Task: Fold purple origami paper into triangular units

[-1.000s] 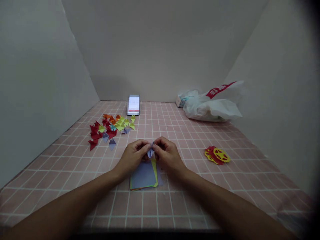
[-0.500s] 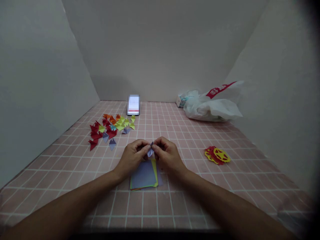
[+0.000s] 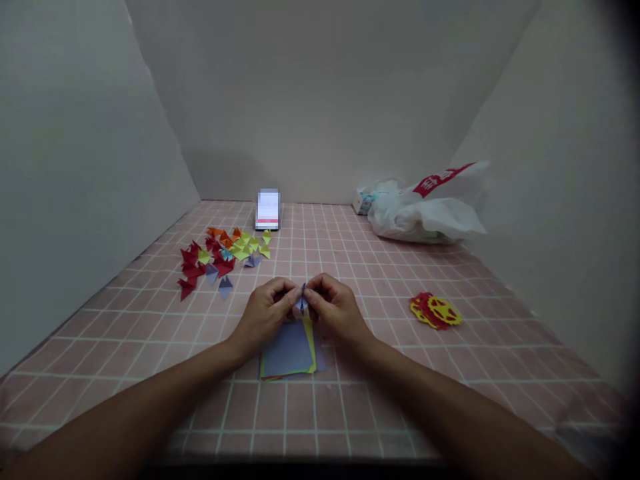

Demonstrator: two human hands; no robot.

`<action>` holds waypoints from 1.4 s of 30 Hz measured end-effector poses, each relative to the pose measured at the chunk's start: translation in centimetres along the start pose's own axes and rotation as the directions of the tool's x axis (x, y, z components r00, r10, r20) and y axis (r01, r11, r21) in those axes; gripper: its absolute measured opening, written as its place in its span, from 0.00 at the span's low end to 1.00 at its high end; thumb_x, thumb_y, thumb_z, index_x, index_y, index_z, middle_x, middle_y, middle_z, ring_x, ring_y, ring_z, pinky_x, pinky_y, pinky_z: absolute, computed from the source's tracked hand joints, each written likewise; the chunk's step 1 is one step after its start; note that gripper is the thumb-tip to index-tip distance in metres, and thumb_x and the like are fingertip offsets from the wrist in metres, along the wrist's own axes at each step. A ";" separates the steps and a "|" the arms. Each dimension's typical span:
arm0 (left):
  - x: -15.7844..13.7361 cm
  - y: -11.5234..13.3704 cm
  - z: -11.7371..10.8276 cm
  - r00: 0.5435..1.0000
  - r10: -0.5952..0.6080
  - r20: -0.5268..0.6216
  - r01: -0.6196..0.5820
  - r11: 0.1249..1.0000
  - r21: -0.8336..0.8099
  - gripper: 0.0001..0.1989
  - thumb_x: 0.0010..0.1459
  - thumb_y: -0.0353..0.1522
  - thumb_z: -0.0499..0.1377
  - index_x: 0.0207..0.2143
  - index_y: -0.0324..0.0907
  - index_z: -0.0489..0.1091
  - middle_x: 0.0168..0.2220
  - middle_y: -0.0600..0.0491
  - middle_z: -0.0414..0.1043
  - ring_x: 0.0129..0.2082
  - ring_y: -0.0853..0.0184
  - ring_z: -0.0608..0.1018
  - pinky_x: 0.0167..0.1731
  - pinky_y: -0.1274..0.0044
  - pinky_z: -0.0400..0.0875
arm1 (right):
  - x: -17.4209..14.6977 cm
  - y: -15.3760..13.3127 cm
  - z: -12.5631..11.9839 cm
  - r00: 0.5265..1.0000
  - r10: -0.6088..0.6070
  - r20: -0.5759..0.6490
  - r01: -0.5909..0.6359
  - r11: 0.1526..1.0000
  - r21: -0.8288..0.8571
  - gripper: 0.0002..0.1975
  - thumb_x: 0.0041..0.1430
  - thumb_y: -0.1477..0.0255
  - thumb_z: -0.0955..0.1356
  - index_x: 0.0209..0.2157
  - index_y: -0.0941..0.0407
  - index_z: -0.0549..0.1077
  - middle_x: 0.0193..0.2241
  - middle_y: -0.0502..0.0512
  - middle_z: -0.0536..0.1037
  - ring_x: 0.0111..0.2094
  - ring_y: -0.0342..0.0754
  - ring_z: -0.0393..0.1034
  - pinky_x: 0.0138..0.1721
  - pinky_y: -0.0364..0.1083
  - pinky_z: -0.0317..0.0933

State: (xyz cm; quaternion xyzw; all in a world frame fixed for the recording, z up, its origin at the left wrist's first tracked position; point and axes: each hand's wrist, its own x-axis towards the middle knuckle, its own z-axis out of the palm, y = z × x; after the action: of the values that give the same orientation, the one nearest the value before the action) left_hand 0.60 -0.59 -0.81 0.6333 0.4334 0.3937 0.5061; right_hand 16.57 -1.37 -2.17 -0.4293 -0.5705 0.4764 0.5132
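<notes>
Folded purple paper (image 3: 301,304) has shifted slightly, pinched between 2 hands (image 3: 267,310) (image 3: 336,308).

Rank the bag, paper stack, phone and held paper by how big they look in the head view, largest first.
1. Bag
2. Paper stack
3. Phone
4. Held paper, judged by its visible part

This is apparent size only: the stack lies nearer the camera than the bag and phone.

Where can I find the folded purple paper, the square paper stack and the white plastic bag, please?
Folded purple paper (image 3: 301,304): head view, middle of its visible part.
Square paper stack (image 3: 287,351): head view, top sheet.
White plastic bag (image 3: 425,221): head view, crumpled body.
</notes>
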 end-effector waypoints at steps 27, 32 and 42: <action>0.2 0.1 -0.3 1.000 0.005 -0.002 -0.005 0.999 -0.033 0.12 0.56 0.39 0.62 0.29 0.38 0.72 0.27 0.55 0.69 0.26 0.70 0.73 0.28 0.77 0.71 | 0.0 -0.2 -0.1 0.999 0.011 0.032 -0.012 1.000 0.012 0.10 0.60 0.65 0.67 0.28 0.55 0.68 0.18 0.45 0.68 0.19 0.41 0.62 0.22 0.42 0.56; 0.3 0.1 -0.4 1.000 0.009 0.003 -0.009 1.000 -0.022 0.12 0.56 0.39 0.61 0.29 0.39 0.72 0.27 0.54 0.70 0.27 0.69 0.74 0.29 0.77 0.71 | 0.1 -0.1 -0.1 0.998 0.025 0.051 -0.028 0.997 0.073 0.10 0.60 0.65 0.67 0.29 0.55 0.68 0.18 0.45 0.69 0.18 0.41 0.64 0.22 0.41 0.57; 0.3 0.2 -0.5 1.000 0.019 0.002 -0.019 1.000 -0.019 0.11 0.56 0.38 0.62 0.28 0.38 0.72 0.25 0.56 0.69 0.25 0.71 0.72 0.28 0.78 0.68 | 0.1 -0.3 -0.2 0.999 -0.007 0.039 0.010 0.997 -0.071 0.09 0.60 0.66 0.67 0.29 0.55 0.68 0.19 0.46 0.68 0.20 0.42 0.63 0.22 0.42 0.57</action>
State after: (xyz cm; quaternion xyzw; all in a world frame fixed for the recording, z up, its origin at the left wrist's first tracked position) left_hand 0.29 -0.16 -0.47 0.6328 0.4231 0.4018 0.5090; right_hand 16.78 -1.30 -1.83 -0.4358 -0.5986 0.4617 0.4885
